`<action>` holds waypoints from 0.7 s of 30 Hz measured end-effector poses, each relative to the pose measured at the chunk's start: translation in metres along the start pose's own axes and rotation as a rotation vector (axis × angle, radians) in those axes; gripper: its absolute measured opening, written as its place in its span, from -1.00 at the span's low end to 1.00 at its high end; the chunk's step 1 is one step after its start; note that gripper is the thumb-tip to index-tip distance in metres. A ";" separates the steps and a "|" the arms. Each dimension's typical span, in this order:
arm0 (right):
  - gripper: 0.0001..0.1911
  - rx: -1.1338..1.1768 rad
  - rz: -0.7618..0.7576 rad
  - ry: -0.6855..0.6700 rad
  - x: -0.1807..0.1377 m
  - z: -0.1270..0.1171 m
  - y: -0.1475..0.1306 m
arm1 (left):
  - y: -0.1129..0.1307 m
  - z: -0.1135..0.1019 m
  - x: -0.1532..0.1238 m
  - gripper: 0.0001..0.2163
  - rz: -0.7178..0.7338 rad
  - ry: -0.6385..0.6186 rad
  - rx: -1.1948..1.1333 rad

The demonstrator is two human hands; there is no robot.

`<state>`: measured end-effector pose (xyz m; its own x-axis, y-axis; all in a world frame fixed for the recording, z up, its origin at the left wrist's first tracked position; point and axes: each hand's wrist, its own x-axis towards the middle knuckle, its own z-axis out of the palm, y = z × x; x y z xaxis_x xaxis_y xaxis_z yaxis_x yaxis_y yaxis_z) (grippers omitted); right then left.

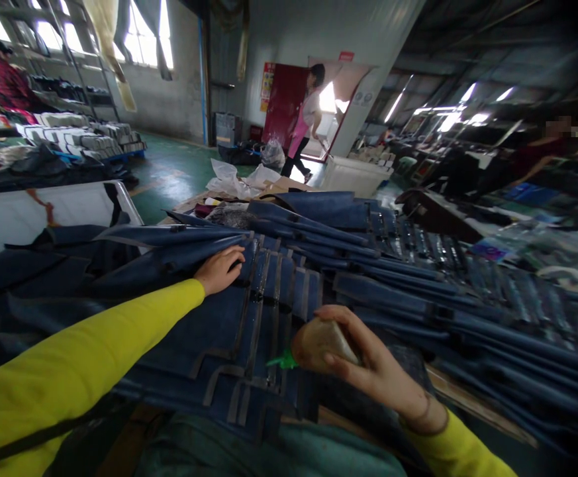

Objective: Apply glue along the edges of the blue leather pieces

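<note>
My right hand [375, 364] is wrapped round a squeeze bottle [321, 344], brownish and cloudy, tipped on its side. The green nozzle [283, 361] of the bottle points left, over the grey-edged strips of the stacked dark blue panels [209, 331]. Shiny wet-looking lines [261, 285] run along those strips. On the upper part of the same stack rests my left hand [222, 270], fingers slightly bent and apart, holding nothing. Whether it presses the sheet down I cannot tell.
More blue panels [398, 271] lie overlapped to the right, several with glossy strips. A white board [55, 202] stands at left. Behind are clear plastic bags [241, 179] and a white bin [355, 175]. A person in a pink apron [299, 129] walks by a red door [283, 99]; others are at both sides.
</note>
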<state>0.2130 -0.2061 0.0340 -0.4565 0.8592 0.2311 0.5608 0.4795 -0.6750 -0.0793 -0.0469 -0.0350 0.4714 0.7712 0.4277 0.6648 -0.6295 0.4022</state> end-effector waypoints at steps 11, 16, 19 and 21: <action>-0.55 -0.064 -0.007 0.233 0.027 -0.003 0.019 | 0.002 -0.003 0.000 -0.82 -0.005 -0.007 -0.002; -0.52 -0.070 -0.052 0.154 0.023 -0.004 0.018 | 0.003 -0.003 0.000 -0.82 -0.012 -0.010 -0.005; -0.51 -0.095 -0.085 0.182 0.025 -0.005 0.018 | 0.004 -0.002 0.000 -0.83 -0.011 -0.005 -0.005; -0.52 -0.113 -0.103 0.238 0.028 -0.005 0.019 | 0.004 -0.002 0.000 -0.83 -0.013 -0.005 -0.002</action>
<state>0.2145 -0.1716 0.0311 -0.3477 0.8163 0.4612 0.5996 0.5718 -0.5599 -0.0781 -0.0492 -0.0314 0.4656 0.7797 0.4187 0.6699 -0.6196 0.4090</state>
